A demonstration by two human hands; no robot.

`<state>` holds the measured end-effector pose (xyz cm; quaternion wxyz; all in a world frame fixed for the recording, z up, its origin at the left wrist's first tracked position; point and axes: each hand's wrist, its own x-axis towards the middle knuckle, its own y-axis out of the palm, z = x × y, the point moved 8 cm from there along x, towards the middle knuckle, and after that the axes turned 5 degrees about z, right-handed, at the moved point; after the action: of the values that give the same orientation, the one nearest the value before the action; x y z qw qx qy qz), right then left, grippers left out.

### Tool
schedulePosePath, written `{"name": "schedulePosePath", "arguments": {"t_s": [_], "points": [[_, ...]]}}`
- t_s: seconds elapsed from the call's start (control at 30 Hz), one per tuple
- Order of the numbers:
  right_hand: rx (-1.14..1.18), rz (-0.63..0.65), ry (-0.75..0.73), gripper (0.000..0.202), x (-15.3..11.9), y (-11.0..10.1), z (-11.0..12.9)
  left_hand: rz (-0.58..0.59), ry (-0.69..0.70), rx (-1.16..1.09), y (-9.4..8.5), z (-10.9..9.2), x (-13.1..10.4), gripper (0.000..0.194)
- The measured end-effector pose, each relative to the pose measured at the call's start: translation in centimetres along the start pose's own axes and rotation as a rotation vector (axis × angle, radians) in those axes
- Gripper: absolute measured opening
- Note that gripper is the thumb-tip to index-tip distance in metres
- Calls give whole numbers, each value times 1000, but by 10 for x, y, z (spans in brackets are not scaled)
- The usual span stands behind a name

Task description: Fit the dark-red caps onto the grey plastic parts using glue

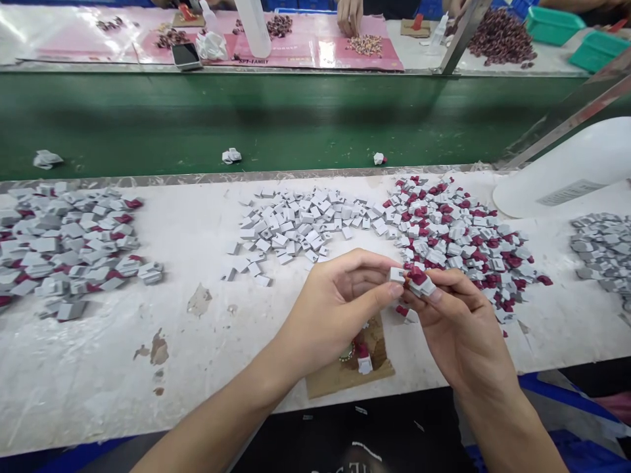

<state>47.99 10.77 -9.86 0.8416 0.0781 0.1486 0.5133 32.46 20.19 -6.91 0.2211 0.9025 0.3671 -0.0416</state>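
Note:
My left hand (335,305) pinches a small light-grey plastic block (396,274) between thumb and fingers. Facing it, my right hand (463,325) grips a grey-and-maroon plastic part (420,282). The two pieces meet or nearly meet; the fingers hide the exact contact. Below my hands lies a brown cardboard piece (323,386), bearing another grey-and-maroon part (364,362) and a round object with a beaded-looking rim (348,352), partly covered by my left wrist. Just beyond my fingers spreads a heap of grey-and-maroon parts (458,236), with loose grey blocks (300,220) to its left.
Larger grey-and-maroon pieces (69,236) are heaped at the left. At the right are a white bottle (557,174) lying tilted and grey parts (601,253). A green belt (296,118) carries several small pieces. Across it, a co-worker's hand (350,16) touches a pink sheet.

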Motion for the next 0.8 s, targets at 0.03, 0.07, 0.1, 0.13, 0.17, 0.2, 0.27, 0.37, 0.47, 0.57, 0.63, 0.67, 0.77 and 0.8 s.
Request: {"name": "schedulePosePath", "arguments": {"t_s": [0.03, 0.07, 0.1, 0.13, 0.17, 0.2, 0.27, 0.37, 0.47, 0.57, 0.63, 0.67, 0.77, 0.8], "points": [[-17, 0, -4, 10, 0, 0, 0, -2, -1, 6, 0, 0, 0, 16], [-36, 2, -11, 10, 0, 0, 0, -1, -1, 10, 0, 0, 1, 15], [-53, 6, -20, 9, -1, 0, 1, 1, 0, 9, 0, 0, 1, 15], [-68, 11, -29, 8, -1, 1, 1, 2, 2, 8, 0, 1, 2, 14], [-81, 17, -39, 7, -1, 1, 2, 3, 5, 6, 0, 1, 2, 14], [-92, 23, -48, 7, 0, 2, 3, 5, 5, 5, -1, 1, 2, 14], [-109, 32, -62, 6, 0, 3, 5, 9, 2, 10, -2, 2, 2, 15], [-141, 65, -78, 6, 2, 6, 9, 14, 17, 58, -3, 0, 1, 15], [-177, 155, -100, 9, 3, 11, 15, 28, 58, 163, -2, -6, -2, 10], [-164, 230, -112, 15, 3, 14, 19, 43, 60, 238, -2, -10, -3, 8], [-167, 255, -118, 19, 4, 16, 20, 57, 51, 253, -3, -12, -3, 7], [-177, 261, -123, 20, 5, 17, 21, 62, 51, 263, -5, -13, -2, 6], [-241, 275, -139, 19, 11, 24, 25, 79, 68, 341, -14, -17, 1, 7], [-277, 290, -134, 17, 16, 29, 26, 85, 75, 388, -18, -19, 3, 8]]}}
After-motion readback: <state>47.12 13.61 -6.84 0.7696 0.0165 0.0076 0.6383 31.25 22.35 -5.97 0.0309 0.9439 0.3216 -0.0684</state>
